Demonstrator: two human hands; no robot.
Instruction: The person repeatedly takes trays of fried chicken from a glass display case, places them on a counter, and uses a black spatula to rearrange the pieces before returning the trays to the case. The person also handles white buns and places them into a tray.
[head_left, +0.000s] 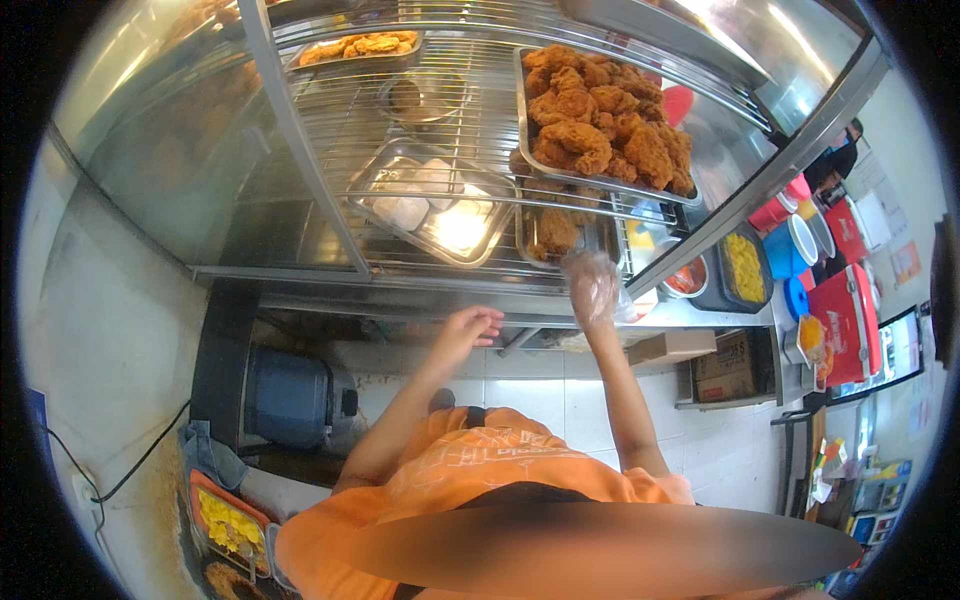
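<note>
My right hand (592, 291) wears a clear plastic glove and reaches to the front rim of the lower metal tray (529, 253). Pieces of fried chicken (556, 229) lie in that tray. Its fingers are hard to make out under the glove, so a hold on anything cannot be told. Bare and with nothing in it, my left hand (474, 330) hovers in front of the cabinet's lower frame, fingers slightly spread. Above, a heaped tray of fried chicken (592, 112) rests on the wire rack (480, 150). Left of the lower tray sits another metal tray (382, 217) holding pale wrapped lumps.
A slanted metal post (757, 180) stands right of my gloved hand. Beyond it are a black tub of yellow food (742, 270), a blue bucket (791, 247) and a red cooler box (844, 322). Below are cardboard boxes (724, 367) and a dark bin (289, 397).
</note>
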